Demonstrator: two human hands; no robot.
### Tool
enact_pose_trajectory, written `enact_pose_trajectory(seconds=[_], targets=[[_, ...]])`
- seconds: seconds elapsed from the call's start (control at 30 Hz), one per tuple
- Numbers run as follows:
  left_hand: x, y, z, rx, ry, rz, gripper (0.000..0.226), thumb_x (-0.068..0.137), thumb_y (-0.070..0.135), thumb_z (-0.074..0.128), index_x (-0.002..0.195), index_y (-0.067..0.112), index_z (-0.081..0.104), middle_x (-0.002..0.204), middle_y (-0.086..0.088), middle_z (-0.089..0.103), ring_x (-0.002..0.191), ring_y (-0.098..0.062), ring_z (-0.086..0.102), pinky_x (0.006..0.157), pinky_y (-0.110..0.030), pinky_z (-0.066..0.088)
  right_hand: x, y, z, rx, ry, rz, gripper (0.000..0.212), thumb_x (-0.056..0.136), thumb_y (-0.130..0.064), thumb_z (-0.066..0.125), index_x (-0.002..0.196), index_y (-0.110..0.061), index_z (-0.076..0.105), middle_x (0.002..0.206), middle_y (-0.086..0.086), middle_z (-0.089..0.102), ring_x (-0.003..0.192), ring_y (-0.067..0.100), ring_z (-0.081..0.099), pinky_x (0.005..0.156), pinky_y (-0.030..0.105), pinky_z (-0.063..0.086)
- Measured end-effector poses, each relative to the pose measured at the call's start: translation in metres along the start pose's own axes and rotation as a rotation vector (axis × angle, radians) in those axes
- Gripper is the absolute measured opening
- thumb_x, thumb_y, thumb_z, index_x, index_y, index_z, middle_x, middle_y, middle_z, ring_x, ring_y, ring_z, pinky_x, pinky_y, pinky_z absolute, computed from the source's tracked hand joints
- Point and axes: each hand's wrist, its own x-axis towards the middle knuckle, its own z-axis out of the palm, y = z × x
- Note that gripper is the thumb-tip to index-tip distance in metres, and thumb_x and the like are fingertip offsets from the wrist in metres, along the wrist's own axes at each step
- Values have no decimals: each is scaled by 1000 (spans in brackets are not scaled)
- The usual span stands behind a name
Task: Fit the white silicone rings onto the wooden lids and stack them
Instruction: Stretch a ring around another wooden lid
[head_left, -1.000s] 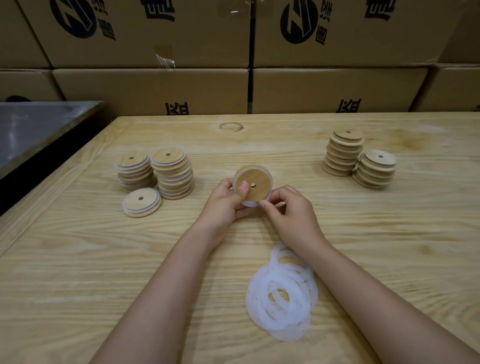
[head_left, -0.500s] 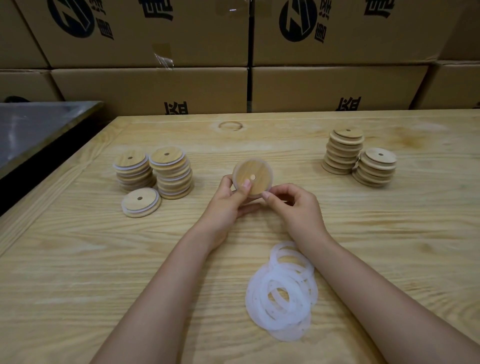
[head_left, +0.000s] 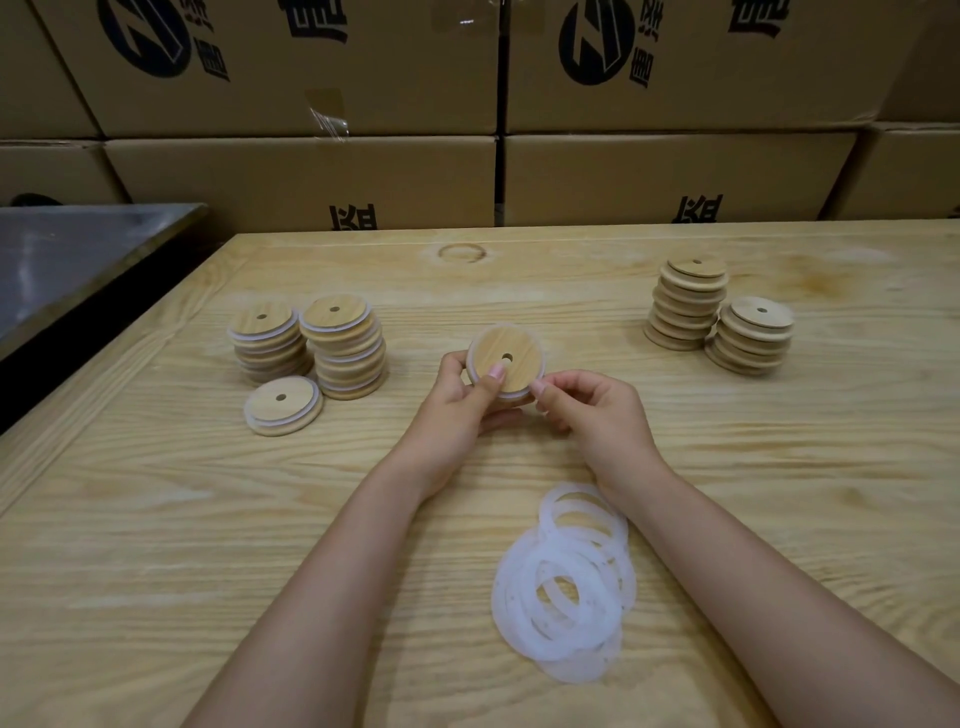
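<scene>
A round wooden lid (head_left: 511, 353) with a centre hole and a white silicone ring around its edge is held tilted above the table. My left hand (head_left: 460, 402) grips it, thumb across its face. My right hand (head_left: 592, 410) pinches the ring at the lid's lower right edge. A pile of several loose white rings (head_left: 569, 582) lies near my right forearm. Two stacks of ringed lids (head_left: 311, 343) and one single ringed lid (head_left: 283, 405) sit on the left. Two stacks of bare lids (head_left: 722, 317) stand at the right.
The wooden table (head_left: 156, 519) runs wide in front of me. Stacked cardboard boxes (head_left: 311, 171) wall off its far edge. A dark metal surface (head_left: 67, 260) sits beyond the left edge, across a gap.
The lid has turned in my hands and its ring now sits closer around the edge. My right fingers have shifted along the lid's lower right rim.
</scene>
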Motion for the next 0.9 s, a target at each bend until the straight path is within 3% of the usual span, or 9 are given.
enact_pose_trajectory(seconds=[0.23, 0.3, 0.4, 0.47, 0.6, 0.77, 0.9], targets=[[0, 1, 0, -3, 29, 7, 10, 96, 14, 49, 106, 13, 45, 88, -8, 70, 80, -16, 70, 76, -28, 58, -2, 2, 2, -92, 4, -49, 16, 85, -11, 68, 71, -16, 64, 56, -16, 61, 56, -6, 53, 58, 9, 41], [0, 3, 0, -8, 58, 7, 13, 95, 11, 50, 108, 13, 48, 88, -10, 70, 75, -19, 70, 72, -32, 59, -4, 2, 5, -163, 64, -94, 12, 80, -16, 73, 79, -21, 63, 69, -13, 62, 60, -1, 52, 60, 13, 42], [-1, 6, 1, 13, 96, 11, 23, 93, 5, 50, 112, 16, 55, 92, -12, 68, 70, -22, 68, 63, -35, 59, -5, 2, 5, -270, 43, -153, 47, 73, -22, 80, 111, -31, 55, 101, -9, 56, 75, 3, 53, 66, 13, 44], [-2, 6, 1, 62, 111, 31, 28, 91, 0, 51, 114, 14, 59, 79, -8, 69, 60, -17, 66, 53, -28, 56, -5, 3, 6, -327, -37, -173, 62, 69, -27, 82, 123, -31, 52, 112, -15, 51, 89, -1, 54, 70, 11, 44], [-4, 6, 1, 139, 87, 49, 26, 93, 1, 49, 113, 12, 60, 62, 1, 68, 54, -10, 63, 52, -23, 54, -5, 5, 6, -320, -45, -197, 54, 66, -32, 84, 113, -31, 60, 112, -17, 53, 94, -2, 57, 73, 10, 45], [-5, 9, 0, 109, 30, 23, 30, 101, 18, 36, 116, 21, 61, 87, -3, 71, 77, -13, 69, 65, -24, 56, -4, 4, 4, -297, -26, -195, 49, 67, -30, 83, 109, -34, 58, 110, -20, 54, 96, -2, 58, 74, 11, 47], [-7, 9, 1, 137, 0, 1, 35, 95, 6, 47, 128, 19, 49, 63, 2, 66, 59, -10, 64, 59, -23, 56, -3, 4, 4, -279, -14, -199, 53, 67, -27, 84, 113, -32, 58, 113, -18, 54, 96, -2, 58, 77, 16, 50]])
